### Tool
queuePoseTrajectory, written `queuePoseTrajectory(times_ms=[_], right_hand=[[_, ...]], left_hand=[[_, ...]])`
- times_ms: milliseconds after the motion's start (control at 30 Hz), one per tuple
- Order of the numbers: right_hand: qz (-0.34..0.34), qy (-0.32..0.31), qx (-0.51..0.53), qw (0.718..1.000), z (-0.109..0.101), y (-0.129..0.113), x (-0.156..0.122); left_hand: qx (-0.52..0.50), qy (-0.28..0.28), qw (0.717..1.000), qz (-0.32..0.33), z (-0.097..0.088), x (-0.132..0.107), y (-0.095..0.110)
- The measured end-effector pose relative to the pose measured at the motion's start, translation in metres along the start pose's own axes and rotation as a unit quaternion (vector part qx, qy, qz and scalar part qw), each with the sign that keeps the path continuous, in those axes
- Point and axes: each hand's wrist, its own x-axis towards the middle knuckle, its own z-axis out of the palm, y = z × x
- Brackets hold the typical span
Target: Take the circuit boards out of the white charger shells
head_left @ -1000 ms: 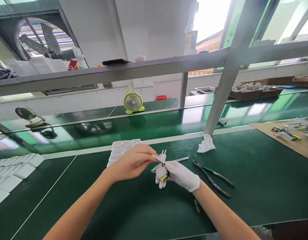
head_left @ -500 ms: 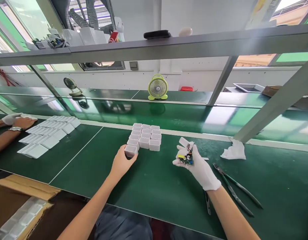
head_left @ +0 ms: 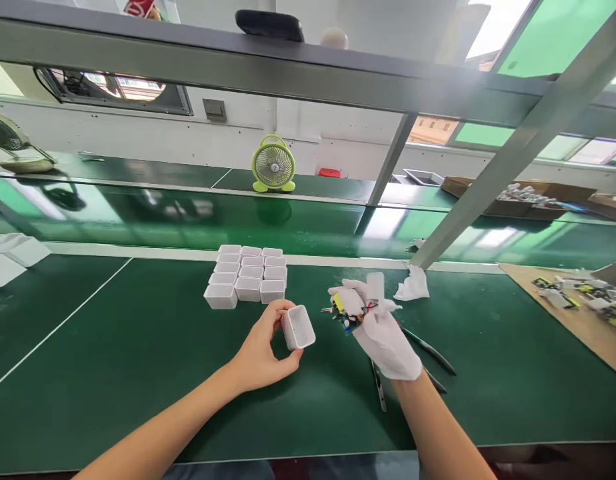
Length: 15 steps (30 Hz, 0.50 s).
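Observation:
My bare left hand (head_left: 265, 350) grips a small white plastic box (head_left: 299, 327) by its sides, with the open mouth tilted toward me. To its right my gloved right hand (head_left: 383, 337) holds a small circuit board (head_left: 345, 317) with a yellow component and thin wires. A white rectangular piece (head_left: 375, 287) stands up from the same hand; how it joins the board I cannot tell. Behind my left hand, several matching white boxes (head_left: 248, 289) stand in tight rows on the green table. Partly under my right forearm lie pliers (head_left: 433, 350) and a slim metal tool (head_left: 378, 385).
A crumpled white cloth (head_left: 413, 284) lies near the shelf post (head_left: 468, 207). More circuit boards (head_left: 583, 293) rest on cardboard at the right. White boxes (head_left: 18, 253) sit at the far left. A green fan (head_left: 274, 165) stands at the back, and a shelf beam (head_left: 268, 73) crosses above.
My left hand has lifted a box off the front of the rows and brought it right, toward the circuit board, turning its mouth toward me. The view has swung right.

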Motion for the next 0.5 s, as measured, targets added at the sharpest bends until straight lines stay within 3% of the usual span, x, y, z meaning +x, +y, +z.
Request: queuePoseTrajectory(times_ms=[233, 500], right_hand=[[-0.047, -0.060, -0.003, 0.997, 0.028, 0.003, -0.026], [-0.086, -0.030, -0.029, 0.995, 0.037, 0.004, -0.040]], left_hand=[[-0.021, -0.030, 0.991, 0.130, -0.015, -0.011, 0.005], [-0.043, -0.031, 0.982, 0.183, -0.018, -0.012, 0.009]])
